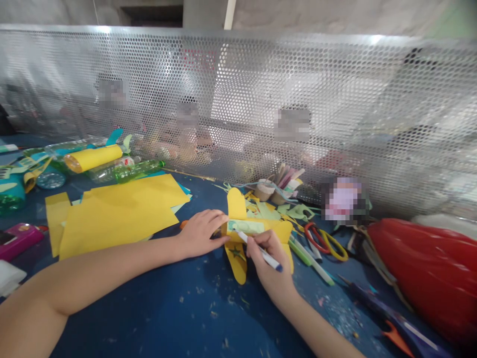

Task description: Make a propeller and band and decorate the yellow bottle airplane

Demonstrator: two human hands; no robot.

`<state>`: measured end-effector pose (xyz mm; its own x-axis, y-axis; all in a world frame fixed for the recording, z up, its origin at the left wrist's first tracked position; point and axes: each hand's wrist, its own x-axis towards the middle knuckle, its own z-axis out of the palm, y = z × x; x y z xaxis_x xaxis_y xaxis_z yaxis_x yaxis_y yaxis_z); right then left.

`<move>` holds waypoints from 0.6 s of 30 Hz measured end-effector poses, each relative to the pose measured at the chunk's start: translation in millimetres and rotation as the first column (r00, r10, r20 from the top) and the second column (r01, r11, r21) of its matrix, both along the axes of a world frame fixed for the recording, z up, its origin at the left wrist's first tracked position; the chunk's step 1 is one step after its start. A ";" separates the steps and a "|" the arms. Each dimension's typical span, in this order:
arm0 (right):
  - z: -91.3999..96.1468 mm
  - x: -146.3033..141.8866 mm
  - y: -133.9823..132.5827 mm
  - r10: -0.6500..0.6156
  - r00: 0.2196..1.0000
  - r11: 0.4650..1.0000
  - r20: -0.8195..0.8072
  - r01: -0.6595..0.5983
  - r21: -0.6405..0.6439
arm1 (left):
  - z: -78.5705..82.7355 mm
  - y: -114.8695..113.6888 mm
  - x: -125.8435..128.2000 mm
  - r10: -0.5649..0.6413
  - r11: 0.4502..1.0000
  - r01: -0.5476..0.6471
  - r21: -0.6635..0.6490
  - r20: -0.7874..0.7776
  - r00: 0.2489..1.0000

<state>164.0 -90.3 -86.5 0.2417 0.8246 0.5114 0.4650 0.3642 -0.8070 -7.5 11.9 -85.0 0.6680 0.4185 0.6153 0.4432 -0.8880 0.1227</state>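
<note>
A yellow paper airplane [257, 226], with wings and a tail, lies on the blue table in front of me. A pale green strip [251, 227] runs along its body, and a dark star shape marks the near wing. My left hand [203, 231] grips the airplane's left end between thumb and fingers, covering most of that end. Pinched in my right hand [270, 258] is a white marker [263, 252] with a dark blue end. Its tip meets the left part of the green strip, where small marks show.
Yellow paper sheets [122, 211] are stacked at left, with plastic bottles [137, 170] behind. Paper scraps, pens and red-and-yellow-handled scissors [326, 242] lie right of the airplane. A red bag [428, 268] and a glue gun [395, 318] sit farther right. A perforated metal screen [246, 89] stands behind.
</note>
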 end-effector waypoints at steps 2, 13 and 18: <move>0.8 0.0 -0.3 0.034 0.999 0.999 0.010 -0.033 -0.027 | 0.2 -0.1 -0.1 0.000 1.000 0.000 0.002 -0.001 1.000; 3.6 0.2 0.0 -0.040 0.997 0.999 0.064 0.039 0.012 | 0.0 0.0 -0.6 -0.010 1.000 0.010 -0.004 0.000 1.000; 5.7 -0.4 0.0 -0.075 0.995 0.997 0.061 0.073 0.035 | 0.2 0.0 -1.0 -0.016 1.000 0.016 -0.019 -0.004 1.000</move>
